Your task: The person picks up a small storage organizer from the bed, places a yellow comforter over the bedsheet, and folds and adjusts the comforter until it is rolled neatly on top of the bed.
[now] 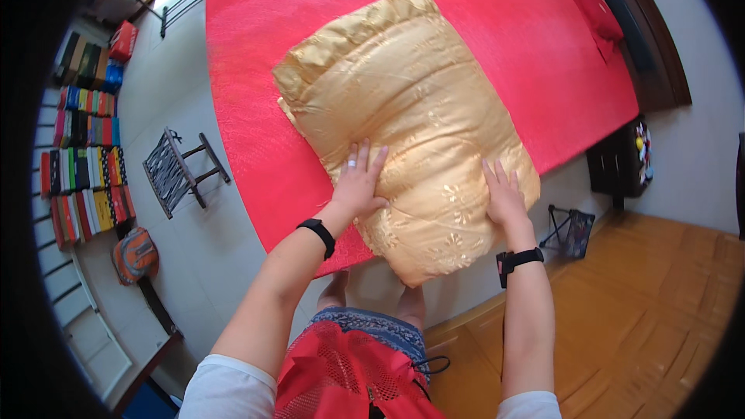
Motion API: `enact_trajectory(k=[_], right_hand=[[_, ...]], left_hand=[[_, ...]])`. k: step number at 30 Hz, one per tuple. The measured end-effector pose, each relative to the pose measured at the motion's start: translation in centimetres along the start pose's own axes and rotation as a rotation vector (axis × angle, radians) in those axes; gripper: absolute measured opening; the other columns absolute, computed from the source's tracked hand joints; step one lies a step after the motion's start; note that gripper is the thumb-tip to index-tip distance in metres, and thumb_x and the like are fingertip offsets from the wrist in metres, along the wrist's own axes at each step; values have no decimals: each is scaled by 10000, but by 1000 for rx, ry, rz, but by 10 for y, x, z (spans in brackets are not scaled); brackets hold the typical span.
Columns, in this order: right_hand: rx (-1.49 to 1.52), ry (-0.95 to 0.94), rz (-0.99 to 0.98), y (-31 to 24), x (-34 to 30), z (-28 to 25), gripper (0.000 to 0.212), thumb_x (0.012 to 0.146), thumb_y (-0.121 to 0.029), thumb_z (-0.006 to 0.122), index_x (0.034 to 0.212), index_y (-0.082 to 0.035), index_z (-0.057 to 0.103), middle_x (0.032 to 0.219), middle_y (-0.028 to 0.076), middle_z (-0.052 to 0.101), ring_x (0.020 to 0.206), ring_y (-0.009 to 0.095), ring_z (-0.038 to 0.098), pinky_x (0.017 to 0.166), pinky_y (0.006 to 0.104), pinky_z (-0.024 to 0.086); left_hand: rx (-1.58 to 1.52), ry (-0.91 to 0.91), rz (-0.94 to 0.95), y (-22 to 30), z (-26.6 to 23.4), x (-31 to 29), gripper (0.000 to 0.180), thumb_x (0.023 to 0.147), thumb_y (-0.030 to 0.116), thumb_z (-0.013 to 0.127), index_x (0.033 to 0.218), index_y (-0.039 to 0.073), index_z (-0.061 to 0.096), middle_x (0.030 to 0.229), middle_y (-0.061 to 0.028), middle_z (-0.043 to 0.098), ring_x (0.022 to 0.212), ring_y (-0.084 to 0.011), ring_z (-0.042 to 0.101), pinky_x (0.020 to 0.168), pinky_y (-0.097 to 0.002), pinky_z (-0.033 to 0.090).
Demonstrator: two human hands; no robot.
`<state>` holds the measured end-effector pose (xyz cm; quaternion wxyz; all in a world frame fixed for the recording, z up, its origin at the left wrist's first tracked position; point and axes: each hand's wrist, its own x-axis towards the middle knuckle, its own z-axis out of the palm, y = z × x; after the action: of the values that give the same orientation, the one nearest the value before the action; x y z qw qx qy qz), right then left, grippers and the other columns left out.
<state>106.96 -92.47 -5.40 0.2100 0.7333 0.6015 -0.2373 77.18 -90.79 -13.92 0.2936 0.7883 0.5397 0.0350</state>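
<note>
A thick gold quilt [411,116] with a shiny leaf pattern lies folded on a red-covered bed [248,93]. Its near end bulges over the bed's front edge, and a ruffled border runs along the far end. My left hand [359,186], with a ring on one finger, rests spread on the quilt's left side near the front. On the right side my right hand [506,195] lies against the quilt, fingers stretched over its top. Both palms press on the cloth without gripping it. Whatever lies under the quilt is hidden.
A red pillow [582,0] lies by the dark headboard [656,31]. Left of the bed stand a small folding stool [182,171], a shelf of boxed goods [85,163] and an orange-grey backpack [136,256]. A black bedside cabinet [613,167] and another folding stool [576,231] are at right.
</note>
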Motion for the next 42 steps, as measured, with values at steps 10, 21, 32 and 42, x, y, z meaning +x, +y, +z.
enact_trajectory(k=[10, 21, 32, 42], right_hand=[[308, 200, -186, -77, -85, 74, 974, 671, -303, 672, 1458, -157, 118, 1524, 94, 54, 1396, 340, -8, 1101, 539, -21], [215, 382, -166, -106, -76, 103, 1177, 554, -432, 801, 1455, -187, 85, 1521, 74, 55, 1387, 371, 17, 1072, 616, 35], [163, 444, -79, -137, -82, 93, 865, 741, -257, 657, 1443, -155, 161, 1506, 117, 115, 1374, 390, 96, 1062, 630, 64], [1079, 206, -310, -245, -85, 179, 346, 829, -254, 614, 1112, -72, 537, 1022, 49, 569, 925, 243, 561, 757, 375, 488]], left_hand=[[-323, 466, -285, -21, 25, -13, 957, 568, 282, 821, 1332, 38, 299, 1339, -230, 304, 1237, -378, 319, 1027, -452, 291], [-1699, -6, -707, -70, 54, -4, 601, 839, 360, 634, 1287, 22, 421, 1222, -105, 536, 1137, -260, 487, 968, -422, 383], [-1878, -245, -616, -67, 37, 5, 513, 886, 355, 559, 1295, 71, 436, 1303, -96, 493, 1201, -249, 457, 1035, -435, 347], [-1747, -282, -623, -62, 21, 4, 469, 894, 358, 550, 1264, 87, 451, 1248, -86, 533, 1151, -228, 503, 997, -423, 395]])
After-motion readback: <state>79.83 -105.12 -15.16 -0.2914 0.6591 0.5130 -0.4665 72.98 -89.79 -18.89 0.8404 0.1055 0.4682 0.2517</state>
